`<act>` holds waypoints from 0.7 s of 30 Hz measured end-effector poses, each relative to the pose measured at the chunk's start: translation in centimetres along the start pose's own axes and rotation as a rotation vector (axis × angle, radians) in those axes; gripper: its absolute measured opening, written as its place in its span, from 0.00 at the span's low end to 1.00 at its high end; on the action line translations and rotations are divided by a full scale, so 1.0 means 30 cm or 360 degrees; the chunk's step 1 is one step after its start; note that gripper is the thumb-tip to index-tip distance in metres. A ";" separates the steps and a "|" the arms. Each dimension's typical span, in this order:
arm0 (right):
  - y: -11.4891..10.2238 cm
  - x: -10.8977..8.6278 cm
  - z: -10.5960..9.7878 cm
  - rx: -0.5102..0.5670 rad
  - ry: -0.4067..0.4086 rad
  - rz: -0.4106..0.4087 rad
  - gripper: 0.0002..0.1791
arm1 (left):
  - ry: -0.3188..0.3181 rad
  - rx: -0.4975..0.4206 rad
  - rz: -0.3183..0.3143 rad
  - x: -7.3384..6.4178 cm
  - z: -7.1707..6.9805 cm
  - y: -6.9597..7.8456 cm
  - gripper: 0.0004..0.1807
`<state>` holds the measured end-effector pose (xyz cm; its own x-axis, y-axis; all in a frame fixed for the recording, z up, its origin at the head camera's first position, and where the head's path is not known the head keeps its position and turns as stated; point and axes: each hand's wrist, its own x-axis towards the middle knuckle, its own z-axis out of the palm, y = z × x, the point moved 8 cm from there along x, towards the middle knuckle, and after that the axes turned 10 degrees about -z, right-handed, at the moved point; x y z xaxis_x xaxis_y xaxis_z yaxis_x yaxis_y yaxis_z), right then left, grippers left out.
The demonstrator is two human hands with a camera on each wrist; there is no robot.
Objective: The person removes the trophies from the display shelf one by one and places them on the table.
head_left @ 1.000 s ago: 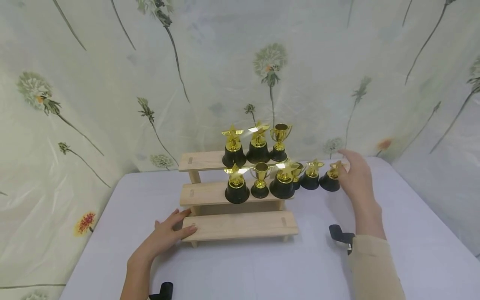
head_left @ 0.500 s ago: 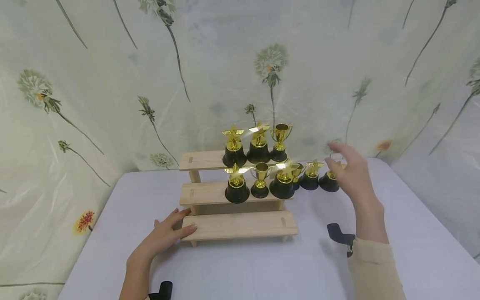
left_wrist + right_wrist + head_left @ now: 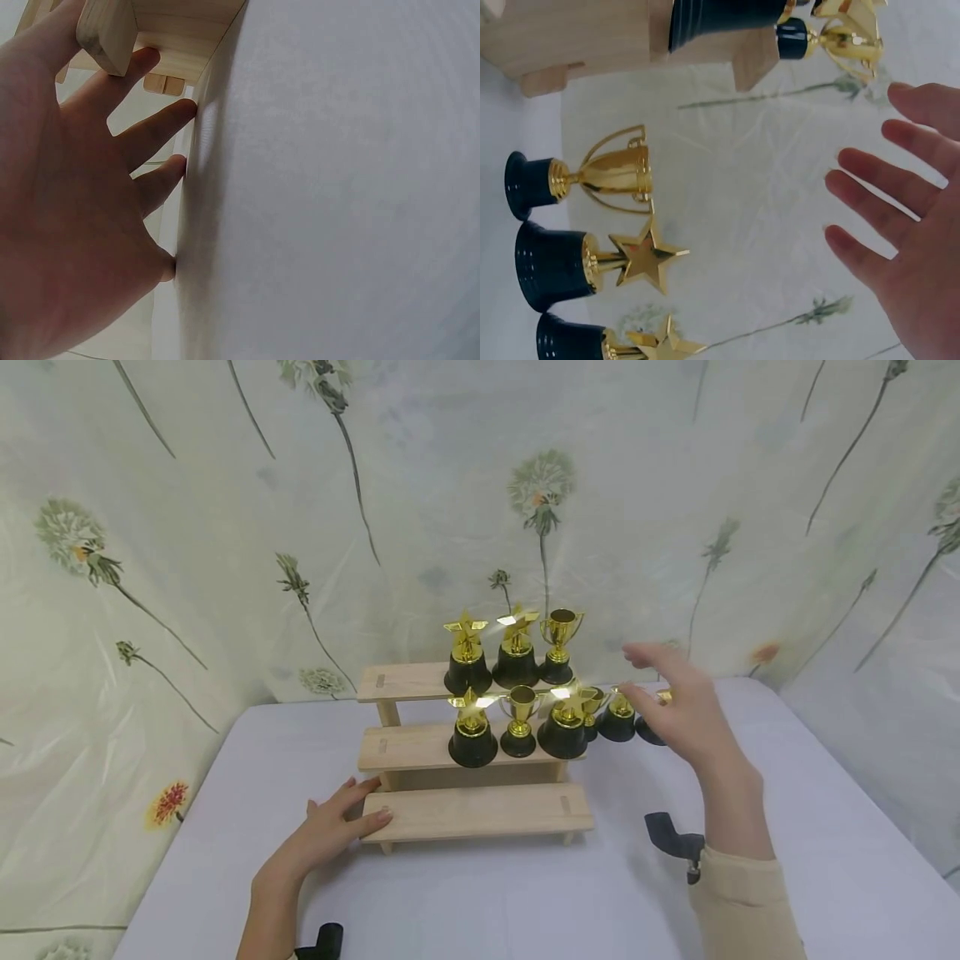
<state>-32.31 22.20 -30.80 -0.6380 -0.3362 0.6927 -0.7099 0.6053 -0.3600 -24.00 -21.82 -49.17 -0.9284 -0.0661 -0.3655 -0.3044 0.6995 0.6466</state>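
Observation:
My left hand [image 3: 326,835] rests at the left end of a three-step wooden stand [image 3: 480,814], its thumb on the lowest board. In the left wrist view its fingers [image 3: 161,131] spread straight, several tips against the white tabletop. My right hand [image 3: 686,714] holds nothing, fingers apart, raised right of the stand. Beyond it on the table stand a small gold trophy cup [image 3: 619,176], a star trophy [image 3: 555,262] and another star trophy [image 3: 574,341], all on black bases. The middle step bears two star trophies [image 3: 472,739] and a cup [image 3: 519,727] between them.
On the top step stand two more star trophies [image 3: 516,656] and a cup [image 3: 558,643] at its right. Behind the white table [image 3: 480,910] hangs a pale curtain [image 3: 637,485] with dandelion prints. A black wrist mount [image 3: 671,839] juts out beside my right wrist.
My right hand has moved left and slightly up from the rightmost star trophy, which stays on the table. My left hand has kept its place on the stand.

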 end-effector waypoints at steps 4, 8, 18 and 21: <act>-0.024 0.007 0.034 0.0029 -0.0074 -0.0037 0.30 | 0.0003 0.0001 0.0003 -0.001 -0.001 0.002 0.44; -0.037 0.008 0.073 0.0100 -0.0165 0.0009 0.31 | 0.0002 -0.0006 0.0017 0.002 0.000 0.001 0.44; -0.085 0.016 0.124 0.0154 -0.0242 -0.0016 0.34 | 0.0012 -0.0001 0.0021 0.007 0.001 -0.001 0.44; -0.101 0.021 0.133 0.0156 -0.0221 -0.0089 0.32 | 0.0013 -0.0007 0.0021 0.008 0.001 0.000 0.44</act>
<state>-31.74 17.27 -31.74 -0.6271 -0.4679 0.6227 -0.7667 0.5121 -0.3873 -24.22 -21.82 -49.28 -0.9341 -0.0625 -0.3514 -0.2928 0.6974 0.6542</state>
